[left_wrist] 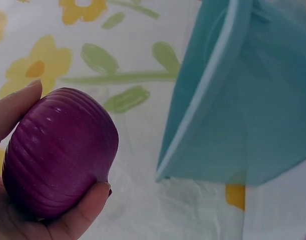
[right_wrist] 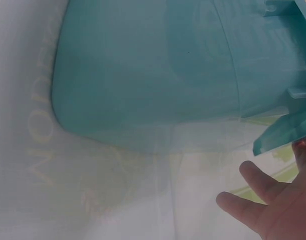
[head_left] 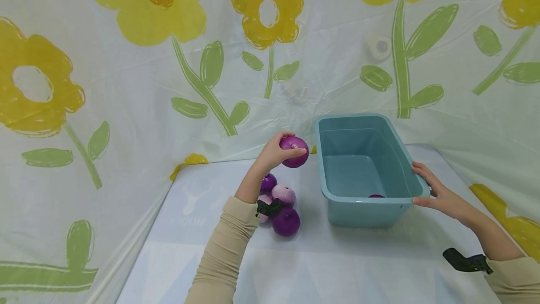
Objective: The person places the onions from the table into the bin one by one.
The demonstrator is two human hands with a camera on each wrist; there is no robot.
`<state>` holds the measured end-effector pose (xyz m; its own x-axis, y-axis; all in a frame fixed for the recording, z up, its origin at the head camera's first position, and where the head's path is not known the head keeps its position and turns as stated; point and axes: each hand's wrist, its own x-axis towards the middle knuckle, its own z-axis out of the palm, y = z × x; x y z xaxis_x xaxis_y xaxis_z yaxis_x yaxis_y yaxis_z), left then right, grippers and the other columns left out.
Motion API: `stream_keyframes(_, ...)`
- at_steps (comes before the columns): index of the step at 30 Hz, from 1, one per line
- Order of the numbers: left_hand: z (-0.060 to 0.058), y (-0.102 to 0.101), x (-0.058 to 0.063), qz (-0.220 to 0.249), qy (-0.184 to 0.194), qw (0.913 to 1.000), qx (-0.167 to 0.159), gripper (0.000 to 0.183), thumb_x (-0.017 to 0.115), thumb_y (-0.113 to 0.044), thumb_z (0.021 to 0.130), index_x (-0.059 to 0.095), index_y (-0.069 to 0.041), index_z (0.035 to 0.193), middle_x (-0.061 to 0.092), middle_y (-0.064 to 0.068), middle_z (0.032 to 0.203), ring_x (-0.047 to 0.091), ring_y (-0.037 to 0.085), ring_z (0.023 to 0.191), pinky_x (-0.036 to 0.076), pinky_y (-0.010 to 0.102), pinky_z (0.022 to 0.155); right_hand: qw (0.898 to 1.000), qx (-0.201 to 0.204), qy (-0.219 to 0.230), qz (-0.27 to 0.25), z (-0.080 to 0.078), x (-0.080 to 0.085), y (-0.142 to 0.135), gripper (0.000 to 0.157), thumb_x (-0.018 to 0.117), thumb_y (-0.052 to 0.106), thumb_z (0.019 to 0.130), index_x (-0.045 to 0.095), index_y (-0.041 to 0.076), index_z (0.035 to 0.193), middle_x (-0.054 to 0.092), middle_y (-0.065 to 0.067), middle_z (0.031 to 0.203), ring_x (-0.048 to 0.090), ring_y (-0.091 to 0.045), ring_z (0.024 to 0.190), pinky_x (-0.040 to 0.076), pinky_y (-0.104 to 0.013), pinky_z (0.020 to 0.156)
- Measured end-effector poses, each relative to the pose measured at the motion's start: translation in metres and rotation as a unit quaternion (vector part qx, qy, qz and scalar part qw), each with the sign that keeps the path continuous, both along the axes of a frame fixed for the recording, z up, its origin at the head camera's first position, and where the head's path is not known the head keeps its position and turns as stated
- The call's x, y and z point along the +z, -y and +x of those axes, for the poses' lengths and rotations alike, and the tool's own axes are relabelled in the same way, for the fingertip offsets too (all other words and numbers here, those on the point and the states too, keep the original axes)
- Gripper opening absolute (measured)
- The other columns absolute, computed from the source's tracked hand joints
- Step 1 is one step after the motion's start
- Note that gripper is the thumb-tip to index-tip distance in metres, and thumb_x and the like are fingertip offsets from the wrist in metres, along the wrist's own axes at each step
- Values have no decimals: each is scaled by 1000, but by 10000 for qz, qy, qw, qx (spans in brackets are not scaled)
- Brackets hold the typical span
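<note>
My left hand (head_left: 276,154) grips a red onion (head_left: 295,151) between thumb and fingers, raised above the table just left of a blue-green plastic tub (head_left: 358,199). In the left wrist view the same onion (left_wrist: 62,150) shows its ridged, shiny purple skin, with the tub's rim (left_wrist: 208,85) beyond it. My right hand (head_left: 443,196) rests at the tub's near right corner. Its fingers (right_wrist: 260,180) look spread and fairly straight beside the rim in the right wrist view. Inside the tub a purple thing (head_left: 377,196) peeks over the front rim, mostly hidden.
Below my left forearm several onions lie bunched on the table, among them a dark purple onion (head_left: 287,222) and a paler pink onion (head_left: 283,194). My left sleeve and wrist strap partly cover them. A flower-printed cloth (head_left: 278,107) hangs behind the pale table (head_left: 303,266).
</note>
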<state>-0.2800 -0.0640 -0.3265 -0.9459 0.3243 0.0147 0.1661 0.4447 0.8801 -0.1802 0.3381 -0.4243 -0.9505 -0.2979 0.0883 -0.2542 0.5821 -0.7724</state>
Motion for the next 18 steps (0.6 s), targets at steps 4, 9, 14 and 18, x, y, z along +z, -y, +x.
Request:
stream_keyframes(4, -1, -15, 5, 249, 16, 9996, -119, 63, 70, -33, 77, 42, -16, 131, 48, 10, 128, 49, 27, 113, 48, 41, 88, 10000, -7, -6, 8, 0, 0, 0, 82, 54, 18, 86, 0, 14, 147, -16, -1, 152, 12, -52, 122, 23, -77, 82)
stream_keyframes(9, -2, -33, 9, 405, 9, 9988, -282, 64, 70, -32, 78, 42, -20, 134, 46, 8, 131, 47, 27, 115, 49, 40, 86, 10000, 14, -51, -25, 0, -1, 0, 81, 54, 17, 86, 1, 14, 148, -14, 15, 150, 12, -51, 122, 23, -77, 82)
stream_keyframes(14, -2, -52, 18, 406, 26, 9985, -359, 64, 70, -32, 77, 42, -23, 134, 45, 6, 133, 47, 26, 115, 50, 38, 84, 10000, 19, -27, -21, 0, -2, -1, 81, 54, 17, 86, 0, 14, 148, -15, 11, 151, 11, -51, 122, 23, -77, 82)
stream_keyframes(18, -2, -67, 26, 440, 102, 9980, -446, 64, 70, -31, 78, 41, -23, 134, 46, 5, 131, 48, 24, 113, 51, 35, 80, 10000, 31, -39, -32, 0, -1, -1, 82, 54, 17, 86, 1, 14, 148, -15, 11, 151, 11, -52, 122, 22, -77, 82)
